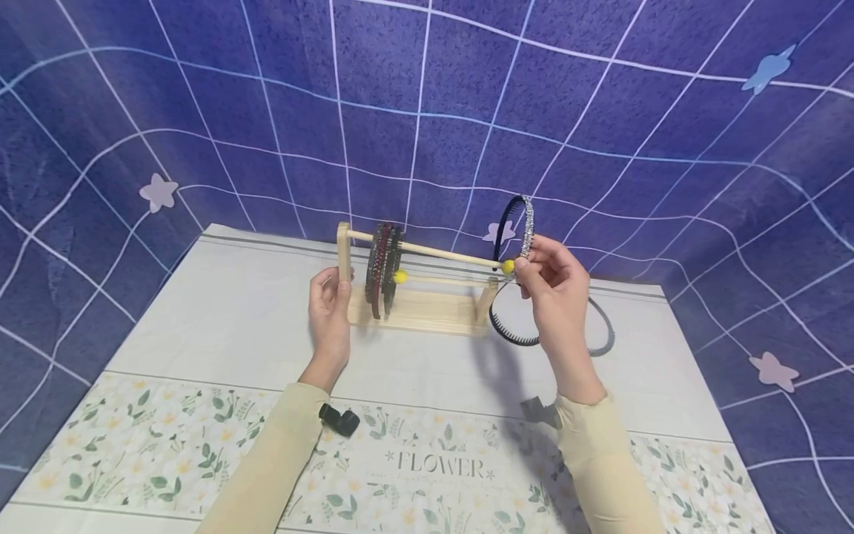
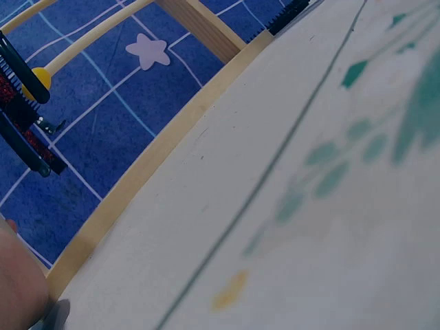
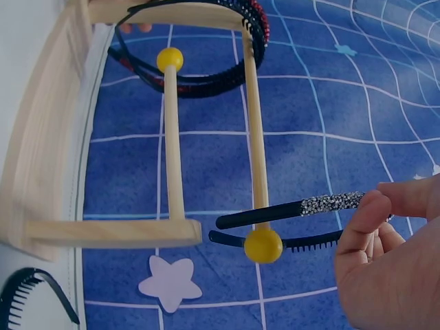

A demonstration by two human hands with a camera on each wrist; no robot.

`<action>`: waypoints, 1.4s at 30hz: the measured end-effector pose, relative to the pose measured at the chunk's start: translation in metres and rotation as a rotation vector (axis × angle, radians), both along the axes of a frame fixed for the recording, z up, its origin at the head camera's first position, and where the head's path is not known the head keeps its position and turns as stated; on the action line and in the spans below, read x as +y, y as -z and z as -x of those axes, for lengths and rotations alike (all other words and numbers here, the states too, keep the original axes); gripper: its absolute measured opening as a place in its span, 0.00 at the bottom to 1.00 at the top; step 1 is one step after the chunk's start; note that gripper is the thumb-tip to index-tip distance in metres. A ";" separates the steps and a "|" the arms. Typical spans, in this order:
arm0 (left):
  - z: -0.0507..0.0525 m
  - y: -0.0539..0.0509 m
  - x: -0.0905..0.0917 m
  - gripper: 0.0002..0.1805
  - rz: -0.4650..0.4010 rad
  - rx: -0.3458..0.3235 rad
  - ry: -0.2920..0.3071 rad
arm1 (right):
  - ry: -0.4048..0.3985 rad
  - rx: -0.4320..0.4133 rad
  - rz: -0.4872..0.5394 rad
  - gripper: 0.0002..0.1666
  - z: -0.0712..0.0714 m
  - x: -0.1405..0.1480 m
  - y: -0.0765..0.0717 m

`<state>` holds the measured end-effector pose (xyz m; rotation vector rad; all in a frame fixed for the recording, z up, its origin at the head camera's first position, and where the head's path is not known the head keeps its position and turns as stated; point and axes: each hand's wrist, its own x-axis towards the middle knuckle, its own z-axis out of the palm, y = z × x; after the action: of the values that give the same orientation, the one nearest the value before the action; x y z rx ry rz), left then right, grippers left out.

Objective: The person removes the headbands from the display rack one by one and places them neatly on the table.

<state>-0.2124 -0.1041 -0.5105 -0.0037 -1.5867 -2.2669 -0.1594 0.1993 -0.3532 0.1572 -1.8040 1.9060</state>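
Closest to me, my cream sleeves [image 1: 256, 452] cross the worktop [image 1: 220, 348], whose white covering carries a floral band [image 1: 153, 445] and "FLOWER" lettering [image 1: 440, 465]. Beyond that, my right hand [image 1: 557, 289] pinches a glittery headband [image 1: 529, 222] at the free end of the upper rod [image 1: 447, 254]; its two arms appear to straddle the yellow ball [image 1: 508, 266] there. A loose headband [image 1: 512, 337] with comb teeth lies beneath that hand, beside the wooden stand [image 1: 414, 320]; my hand hides part of it, so I can't tell whether there is a second one.

My left hand [image 1: 329, 308] grips the stand's left post [image 1: 344, 256]. Next to it, several headbands [image 1: 382, 274] already hang bunched on the upper rod, while the lower rod [image 1: 447, 280] looks bare. I judge the hanging well under way: the glittery one is only at the tip, and at least the loose one remains.

Past the worktop's far edge rises a blue backdrop [image 1: 373, 141] with wavy pale grid lines and pinkish stars [image 1: 159, 193].
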 end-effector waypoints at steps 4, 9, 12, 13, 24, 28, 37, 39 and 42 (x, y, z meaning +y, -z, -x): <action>0.000 0.000 -0.001 0.15 -0.007 0.000 -0.007 | 0.001 0.003 0.010 0.18 0.000 0.005 0.001; 0.000 0.001 0.000 0.14 -0.014 -0.001 -0.010 | 0.006 -0.001 0.025 0.20 0.000 0.011 0.003; 0.001 0.002 0.000 0.14 -0.023 0.003 -0.010 | 0.019 -0.012 0.017 0.21 0.000 0.016 0.006; 0.002 0.002 0.000 0.14 -0.025 0.004 -0.009 | 0.024 -0.019 0.013 0.22 0.000 0.018 0.007; 0.003 0.004 0.000 0.14 -0.018 0.008 -0.009 | 0.067 -0.123 -0.071 0.19 -0.001 0.048 0.021; 0.003 0.004 0.000 0.14 -0.023 0.008 -0.014 | 0.066 -0.149 -0.096 0.18 -0.004 0.058 0.025; 0.003 0.004 0.000 0.15 -0.006 0.003 -0.013 | 0.090 -0.190 -0.155 0.17 -0.012 0.078 0.036; 0.003 0.005 0.000 0.15 -0.002 0.003 -0.014 | 0.101 -0.215 -0.180 0.18 -0.013 0.084 0.040; 0.003 0.005 -0.001 0.15 0.003 0.005 -0.014 | 0.112 -0.250 -0.217 0.19 -0.016 0.092 0.043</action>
<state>-0.2151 -0.1048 -0.5156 0.0014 -1.5832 -2.2520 -0.1431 0.2918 -0.3957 -0.1113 -2.1363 1.7106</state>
